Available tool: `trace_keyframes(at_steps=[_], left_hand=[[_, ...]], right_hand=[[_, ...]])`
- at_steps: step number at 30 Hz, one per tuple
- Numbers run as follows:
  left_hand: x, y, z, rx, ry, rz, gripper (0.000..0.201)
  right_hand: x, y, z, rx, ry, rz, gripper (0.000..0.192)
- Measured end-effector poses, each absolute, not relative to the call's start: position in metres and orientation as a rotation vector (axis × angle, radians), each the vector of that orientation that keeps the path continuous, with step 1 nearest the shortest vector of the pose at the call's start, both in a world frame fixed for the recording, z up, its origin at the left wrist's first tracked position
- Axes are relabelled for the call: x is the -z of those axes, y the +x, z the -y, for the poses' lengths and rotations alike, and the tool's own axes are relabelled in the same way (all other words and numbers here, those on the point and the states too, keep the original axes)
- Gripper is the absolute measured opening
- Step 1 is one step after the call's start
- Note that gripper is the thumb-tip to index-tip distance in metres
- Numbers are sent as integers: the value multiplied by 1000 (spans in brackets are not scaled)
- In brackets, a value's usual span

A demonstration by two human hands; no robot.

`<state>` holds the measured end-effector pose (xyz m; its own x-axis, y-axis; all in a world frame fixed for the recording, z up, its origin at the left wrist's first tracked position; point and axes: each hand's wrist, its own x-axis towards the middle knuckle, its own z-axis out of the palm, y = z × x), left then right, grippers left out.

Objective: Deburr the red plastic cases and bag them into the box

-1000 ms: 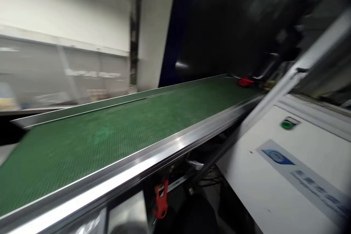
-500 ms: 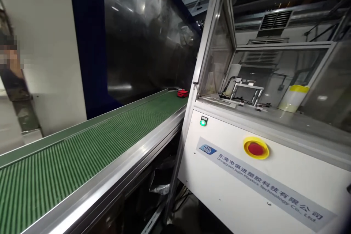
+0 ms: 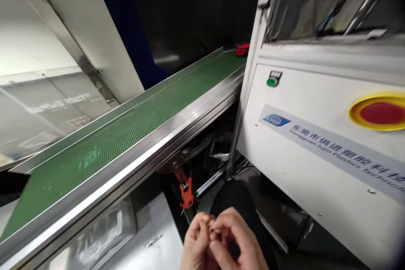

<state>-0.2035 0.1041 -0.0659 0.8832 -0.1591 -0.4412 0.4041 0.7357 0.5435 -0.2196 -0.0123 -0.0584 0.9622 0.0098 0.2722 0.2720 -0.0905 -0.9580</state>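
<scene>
A green conveyor belt [image 3: 126,130] runs from lower left up toward the dark machine opening, framed by bright steel rails, and far along it lies a small red part [image 3: 242,49], well apart from the person. Below the belt's near rail an orange clamp [image 3: 186,190] hangs in shadow.

Low in the middle, the left hand [image 3: 195,244] and the right hand [image 3: 236,240] meet, fingertips touching. Between them sits a tiny brass-coloured piece [image 3: 207,220], held up in the air in front of the person, below the belt's edge. The left hand's fingers are pressed together around it in a pinch; the right hand's fingers curl in close and seem to pinch it from the other side, though blur hides exactly how.

The piece looks hard, light and metallic, likely smooth enough to slip. A fingertip pinch across its sides seems the only sensible hold.

To the right stands a white machine cabinet [image 3: 316,168] with a green button [image 3: 271,81] and a red emergency stop [image 3: 381,112].
</scene>
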Motion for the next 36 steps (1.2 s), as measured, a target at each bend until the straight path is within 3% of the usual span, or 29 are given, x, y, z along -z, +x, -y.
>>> trace_keyframes(at_steps=[3, 11, 20, 28, 32, 36], left_hand=[[72, -213, -88, 374, 552, -395, 32], [76, -223, -91, 296, 650, -551, 35], [81, -227, -94, 290, 665, -669, 36], [80, -230, -98, 208, 686, -613, 36], [77, -232, -102, 181, 695, -576, 35], [72, -236, -104, 155, 770, -519, 31]], right_hand=[[62, -227, 24, 448, -1862, 268, 23], [66, -224, 27, 718, -2228, 348, 18], [79, -225, 16, 801, -2366, 332, 16], [80, -230, 21, 320, -1915, 120, 10], [76, -231, 19, -20, -1603, 0, 20], [76, -232, 12, -125, -1404, -76, 26]])
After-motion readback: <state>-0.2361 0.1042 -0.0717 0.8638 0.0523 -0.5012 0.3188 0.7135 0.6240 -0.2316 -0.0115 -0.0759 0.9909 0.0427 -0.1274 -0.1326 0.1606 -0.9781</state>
